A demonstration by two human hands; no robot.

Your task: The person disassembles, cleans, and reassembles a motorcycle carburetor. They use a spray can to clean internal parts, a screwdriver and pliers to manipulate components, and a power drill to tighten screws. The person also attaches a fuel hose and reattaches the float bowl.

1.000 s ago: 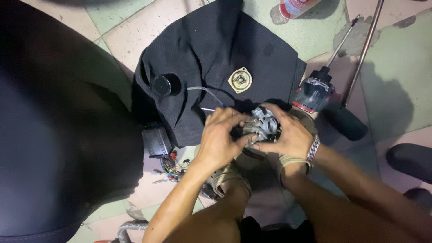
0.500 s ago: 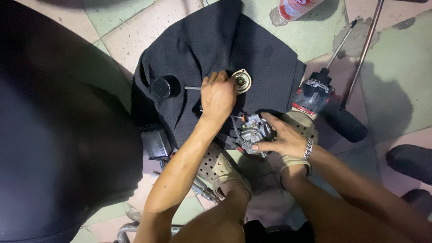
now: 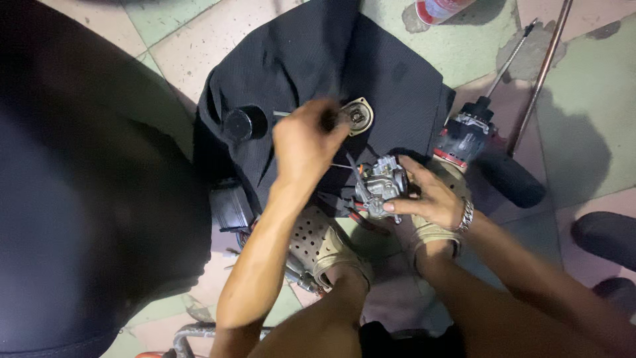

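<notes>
Evidently worked low over the dark ribbed cloth (image 3: 397, 86) spread on the tiled floor. Left hand (image 3: 306, 142) reached out above the cloth's middle, fingers curled at a small dark piece beside the round brass-coloured metal cover (image 3: 358, 116); motion blur hid whether anything was actually pinched, so cannot tell. Right hand (image 3: 434, 199) wrapped firmly round the grey cast-metal carburettor body (image 3: 381, 189), held just off the cloth's near edge, above the tan perforated clogs (image 3: 321, 245). Lay on the cloth too: 1 black round cap (image 3: 244, 123), left of the brass cover, apart from it. Rested off the cloth's right edge: a red-and-black power tool (image 3: 474, 142) with a long thin shaft. Stood beyond the cloth's far edge: a bottle with a red label (image 3: 437, 8), only partly in view.

Judged best for this step: keep the carburettor steady and level in the right-hand clasp, lift small parts straight up between fingertips, and keep loose pieces well inside the cloth, away from its folds and edges, lest 1 roll onto the tiles.
</notes>
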